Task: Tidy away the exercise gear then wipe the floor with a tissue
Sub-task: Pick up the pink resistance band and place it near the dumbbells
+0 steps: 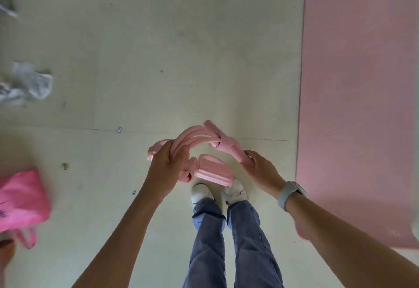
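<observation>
Above the floor (158, 49), both hands (166, 169) gripping pink resistance bands (199, 134)

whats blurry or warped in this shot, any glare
Head view: the pink bag and crumpled tissue at the left edge are smeared; the floor seam bows with wide-angle distortion; light is soft, no glare; the hands and pink pedal puller are fairly sharp.

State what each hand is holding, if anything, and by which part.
Both hold one pink pedal resistance band: the left hand grips the bunched tubes, and the right hand grips one end of the foam handle.
</observation>
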Demonstrator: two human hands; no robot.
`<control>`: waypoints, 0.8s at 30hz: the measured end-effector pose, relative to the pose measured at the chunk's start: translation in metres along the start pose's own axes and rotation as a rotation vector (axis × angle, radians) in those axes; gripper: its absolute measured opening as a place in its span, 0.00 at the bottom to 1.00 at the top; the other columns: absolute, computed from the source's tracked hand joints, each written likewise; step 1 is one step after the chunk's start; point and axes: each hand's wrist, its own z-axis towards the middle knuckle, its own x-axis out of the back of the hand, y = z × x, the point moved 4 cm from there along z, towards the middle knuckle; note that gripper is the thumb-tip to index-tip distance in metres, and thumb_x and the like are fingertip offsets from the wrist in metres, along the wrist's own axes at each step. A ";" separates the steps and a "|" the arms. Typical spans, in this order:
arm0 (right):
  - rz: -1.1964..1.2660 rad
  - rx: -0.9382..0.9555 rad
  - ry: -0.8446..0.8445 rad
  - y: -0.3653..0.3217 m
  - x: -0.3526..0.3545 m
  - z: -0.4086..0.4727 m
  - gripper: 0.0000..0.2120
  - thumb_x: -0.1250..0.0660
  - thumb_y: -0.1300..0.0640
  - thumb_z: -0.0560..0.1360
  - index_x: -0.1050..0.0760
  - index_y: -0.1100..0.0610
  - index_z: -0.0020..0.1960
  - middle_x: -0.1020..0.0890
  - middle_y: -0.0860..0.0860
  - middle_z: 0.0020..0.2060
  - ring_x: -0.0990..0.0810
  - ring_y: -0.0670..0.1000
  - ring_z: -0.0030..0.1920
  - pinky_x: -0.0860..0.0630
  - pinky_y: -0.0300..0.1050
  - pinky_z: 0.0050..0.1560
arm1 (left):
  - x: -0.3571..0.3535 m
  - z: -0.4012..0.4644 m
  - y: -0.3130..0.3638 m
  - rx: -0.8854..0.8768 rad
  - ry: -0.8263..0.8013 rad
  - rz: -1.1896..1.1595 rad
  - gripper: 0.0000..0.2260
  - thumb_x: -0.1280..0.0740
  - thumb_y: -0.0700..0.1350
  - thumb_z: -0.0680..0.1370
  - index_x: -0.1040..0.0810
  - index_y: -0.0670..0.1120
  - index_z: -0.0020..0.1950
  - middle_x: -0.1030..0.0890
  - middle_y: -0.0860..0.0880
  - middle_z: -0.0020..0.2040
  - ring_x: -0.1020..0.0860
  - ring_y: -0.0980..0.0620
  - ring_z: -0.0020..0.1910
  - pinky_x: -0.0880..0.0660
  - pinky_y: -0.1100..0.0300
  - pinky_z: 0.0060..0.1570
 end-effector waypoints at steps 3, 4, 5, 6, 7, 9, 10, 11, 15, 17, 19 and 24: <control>-0.095 0.115 0.029 -0.033 0.023 -0.037 0.10 0.42 0.58 0.77 0.27 0.59 0.56 0.20 0.55 0.43 0.24 0.53 0.40 0.29 0.40 0.37 | 0.023 -0.042 0.055 -0.046 0.000 -0.033 0.08 0.39 0.53 0.73 0.29 0.51 0.36 0.29 0.51 0.29 0.32 0.56 0.29 0.34 0.66 0.33; -0.081 0.131 0.042 -0.045 0.032 -0.049 0.11 0.42 0.58 0.77 0.27 0.60 0.57 0.21 0.55 0.43 0.24 0.52 0.41 0.30 0.38 0.37 | 0.028 -0.055 0.073 -0.080 -0.010 -0.039 0.08 0.39 0.52 0.73 0.29 0.50 0.36 0.28 0.53 0.28 0.31 0.58 0.28 0.34 0.69 0.31; -0.063 0.147 0.056 -0.057 0.042 -0.061 0.12 0.42 0.59 0.77 0.28 0.60 0.58 0.21 0.54 0.44 0.25 0.51 0.40 0.32 0.36 0.36 | 0.032 -0.068 0.092 -0.116 -0.022 -0.052 0.08 0.37 0.50 0.75 0.28 0.49 0.37 0.27 0.55 0.27 0.30 0.60 0.28 0.34 0.72 0.30; -0.046 0.173 0.069 -0.069 0.052 -0.076 0.13 0.42 0.59 0.77 0.29 0.61 0.60 0.22 0.54 0.45 0.25 0.51 0.41 0.32 0.34 0.36 | 0.035 -0.082 0.113 -0.151 -0.036 -0.069 0.08 0.37 0.46 0.78 0.27 0.48 0.39 0.25 0.57 0.27 0.29 0.62 0.28 0.33 0.74 0.31; -0.035 0.207 0.076 -0.080 0.061 -0.090 0.14 0.42 0.60 0.77 0.31 0.60 0.62 0.22 0.55 0.49 0.24 0.52 0.44 0.30 0.35 0.39 | 0.038 -0.096 0.134 -0.185 -0.046 -0.087 0.07 0.38 0.43 0.79 0.27 0.47 0.41 0.25 0.57 0.28 0.28 0.63 0.28 0.32 0.74 0.31; -0.039 0.271 0.072 -0.100 0.074 -0.114 0.21 0.39 0.57 0.77 0.37 0.58 0.69 0.25 0.56 0.59 0.24 0.54 0.55 0.27 0.41 0.52 | 0.043 -0.115 0.169 -0.226 -0.042 -0.126 0.08 0.40 0.42 0.79 0.28 0.46 0.40 0.27 0.55 0.31 0.29 0.62 0.29 0.32 0.73 0.33; -0.039 0.298 0.071 -0.107 0.079 -0.127 0.26 0.38 0.55 0.76 0.41 0.57 0.71 0.28 0.55 0.62 0.26 0.53 0.58 0.28 0.44 0.57 | 0.046 -0.124 0.187 -0.238 -0.039 -0.144 0.09 0.40 0.42 0.80 0.28 0.46 0.39 0.28 0.52 0.33 0.29 0.59 0.32 0.32 0.70 0.36; -0.033 0.320 0.070 -0.116 0.085 -0.142 0.29 0.37 0.53 0.75 0.43 0.56 0.72 0.30 0.54 0.64 0.27 0.53 0.60 0.28 0.44 0.58 | 0.049 -0.133 0.205 -0.250 -0.042 -0.157 0.09 0.41 0.43 0.80 0.28 0.47 0.40 0.28 0.51 0.34 0.29 0.56 0.35 0.32 0.66 0.39; -0.019 0.430 0.090 -0.146 0.104 -0.186 0.34 0.34 0.49 0.73 0.45 0.53 0.73 0.32 0.53 0.62 0.28 0.51 0.56 0.27 0.43 0.57 | 0.067 -0.162 0.272 -0.271 -0.075 -0.188 0.09 0.41 0.43 0.80 0.24 0.52 0.44 0.24 0.53 0.38 0.25 0.55 0.42 0.31 0.61 0.48; -0.011 0.468 0.108 -0.161 0.116 -0.202 0.37 0.35 0.44 0.69 0.45 0.53 0.73 0.31 0.53 0.61 0.28 0.51 0.57 0.28 0.42 0.58 | 0.078 -0.175 0.299 -0.301 -0.073 -0.172 0.10 0.41 0.41 0.80 0.23 0.52 0.44 0.23 0.54 0.37 0.24 0.58 0.40 0.30 0.62 0.50; -0.029 0.473 0.151 -0.179 0.131 -0.213 0.42 0.38 0.36 0.64 0.45 0.52 0.73 0.33 0.51 0.62 0.29 0.51 0.59 0.28 0.44 0.58 | 0.087 -0.189 0.324 -0.333 -0.057 -0.138 0.11 0.41 0.40 0.80 0.22 0.52 0.44 0.23 0.52 0.37 0.25 0.54 0.41 0.30 0.59 0.51; -0.073 0.554 0.299 -0.239 0.182 -0.237 0.48 0.34 0.36 0.62 0.57 0.42 0.73 0.42 0.49 0.71 0.37 0.54 0.69 0.32 0.52 0.62 | 0.106 -0.221 0.381 -0.407 -0.047 -0.153 0.09 0.40 0.40 0.79 0.21 0.45 0.45 0.22 0.46 0.39 0.24 0.49 0.40 0.28 0.53 0.49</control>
